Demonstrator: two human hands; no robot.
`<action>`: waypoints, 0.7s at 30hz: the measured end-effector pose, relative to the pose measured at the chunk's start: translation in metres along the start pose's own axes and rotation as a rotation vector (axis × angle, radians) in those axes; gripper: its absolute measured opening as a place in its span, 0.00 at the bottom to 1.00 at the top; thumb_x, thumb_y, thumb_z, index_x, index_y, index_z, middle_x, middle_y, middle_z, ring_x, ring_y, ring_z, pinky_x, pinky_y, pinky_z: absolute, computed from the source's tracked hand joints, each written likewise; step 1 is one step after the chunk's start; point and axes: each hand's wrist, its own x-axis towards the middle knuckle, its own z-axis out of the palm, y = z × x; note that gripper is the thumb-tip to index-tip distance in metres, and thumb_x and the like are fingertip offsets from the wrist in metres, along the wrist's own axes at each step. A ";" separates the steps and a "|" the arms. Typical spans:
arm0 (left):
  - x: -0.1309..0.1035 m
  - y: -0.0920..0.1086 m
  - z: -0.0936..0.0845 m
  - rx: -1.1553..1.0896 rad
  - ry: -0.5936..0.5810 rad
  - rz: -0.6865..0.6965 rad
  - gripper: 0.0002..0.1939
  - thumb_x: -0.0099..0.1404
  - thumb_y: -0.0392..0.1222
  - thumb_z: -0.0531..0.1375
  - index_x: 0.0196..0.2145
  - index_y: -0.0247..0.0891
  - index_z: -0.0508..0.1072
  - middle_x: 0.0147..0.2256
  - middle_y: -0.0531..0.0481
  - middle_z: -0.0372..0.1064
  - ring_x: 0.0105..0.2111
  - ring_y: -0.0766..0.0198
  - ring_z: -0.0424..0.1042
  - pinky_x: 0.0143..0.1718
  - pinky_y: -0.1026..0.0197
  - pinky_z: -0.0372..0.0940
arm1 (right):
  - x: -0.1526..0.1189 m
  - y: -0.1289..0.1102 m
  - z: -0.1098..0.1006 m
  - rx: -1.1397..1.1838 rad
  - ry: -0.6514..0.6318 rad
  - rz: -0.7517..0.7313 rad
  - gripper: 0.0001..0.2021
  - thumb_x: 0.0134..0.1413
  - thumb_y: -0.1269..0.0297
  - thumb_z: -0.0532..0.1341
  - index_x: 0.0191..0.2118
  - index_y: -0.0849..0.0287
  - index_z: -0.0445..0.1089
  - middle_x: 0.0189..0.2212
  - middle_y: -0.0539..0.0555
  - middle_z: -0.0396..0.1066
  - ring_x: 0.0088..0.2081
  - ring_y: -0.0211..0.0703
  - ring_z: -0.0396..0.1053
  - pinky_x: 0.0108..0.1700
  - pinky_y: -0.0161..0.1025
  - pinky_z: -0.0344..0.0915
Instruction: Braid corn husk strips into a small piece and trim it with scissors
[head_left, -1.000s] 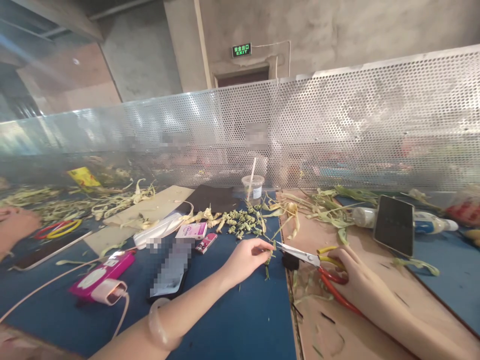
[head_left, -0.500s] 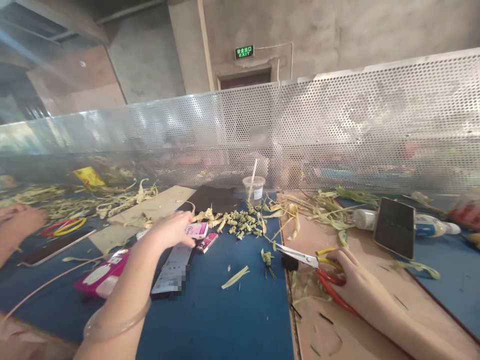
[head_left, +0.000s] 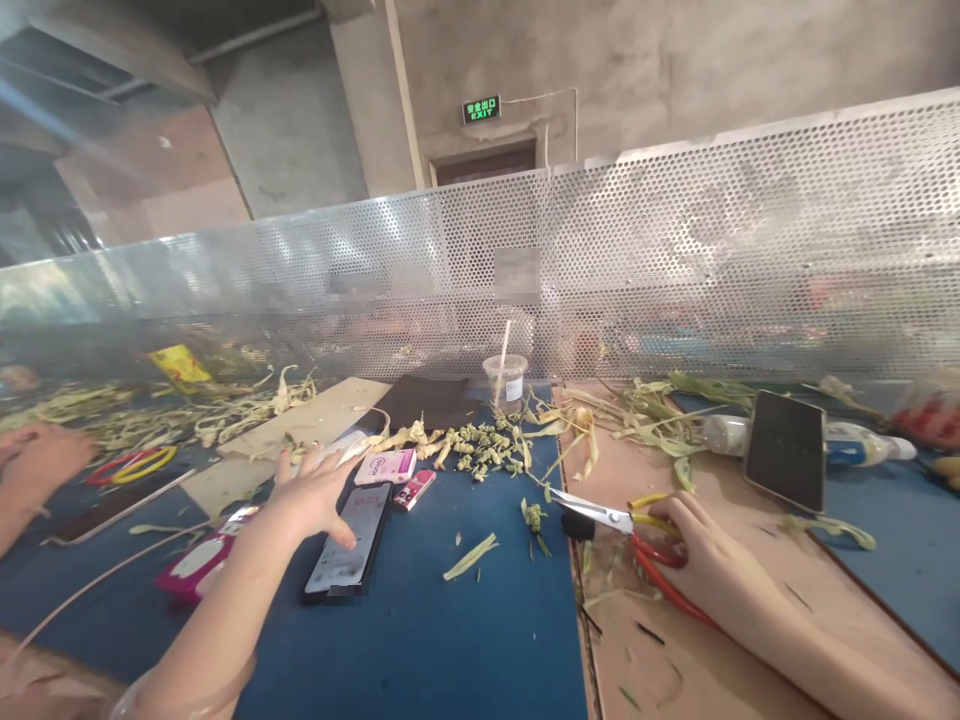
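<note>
My left hand [head_left: 311, 505] is spread open over the left edge of a phone [head_left: 360, 540] with a lit screen; it holds nothing. Just beyond the phone lie a pink and white packet [head_left: 385, 466] and a small red and white packet [head_left: 415, 489]. Scissors [head_left: 600, 513] with one yellow and one red handle are in my right hand [head_left: 697, 550], its fingers wrapped round the handles. Near the blade tips lies a small green knotted piece of plant strip [head_left: 533, 517], beside a black object [head_left: 579, 524]. A heap of similar knots [head_left: 484, 447] lies farther back.
A plastic cup [head_left: 506, 383] with a straw stands at the back by the perforated metal screen [head_left: 660, 270]. On the right, a dark tablet-like device [head_left: 787, 450] leans on a bottle [head_left: 866, 447]. A pink box [head_left: 191, 570] and another person's hands [head_left: 45, 460] are on the left.
My left hand has moved left, off the pink and white packet, and its fingers have spread. The phone shows more fully. My right hand keeps its hold on the scissors.
</note>
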 end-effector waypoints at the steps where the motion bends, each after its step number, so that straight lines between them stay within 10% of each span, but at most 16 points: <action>1: 0.000 0.000 0.001 0.000 -0.013 0.001 0.61 0.29 0.48 0.68 0.61 0.43 0.49 0.62 0.37 0.43 0.62 0.37 0.30 0.54 0.33 0.21 | 0.000 -0.001 -0.001 -0.006 0.004 0.001 0.12 0.51 0.52 0.55 0.37 0.53 0.61 0.41 0.52 0.64 0.37 0.43 0.68 0.32 0.38 0.65; 12: -0.013 0.034 -0.043 -0.013 0.147 0.087 0.42 0.47 0.49 0.62 0.59 0.43 0.55 0.61 0.44 0.47 0.62 0.42 0.37 0.56 0.36 0.28 | 0.000 0.002 0.002 -0.014 -0.012 0.004 0.12 0.50 0.52 0.55 0.37 0.53 0.60 0.41 0.50 0.63 0.38 0.43 0.67 0.34 0.38 0.65; 21: -0.013 0.026 -0.038 0.092 0.010 0.027 0.59 0.32 0.46 0.69 0.61 0.45 0.48 0.63 0.43 0.36 0.62 0.38 0.27 0.52 0.32 0.16 | 0.000 0.002 0.000 -0.004 -0.069 0.025 0.13 0.52 0.50 0.53 0.38 0.52 0.58 0.40 0.51 0.62 0.34 0.42 0.67 0.35 0.40 0.64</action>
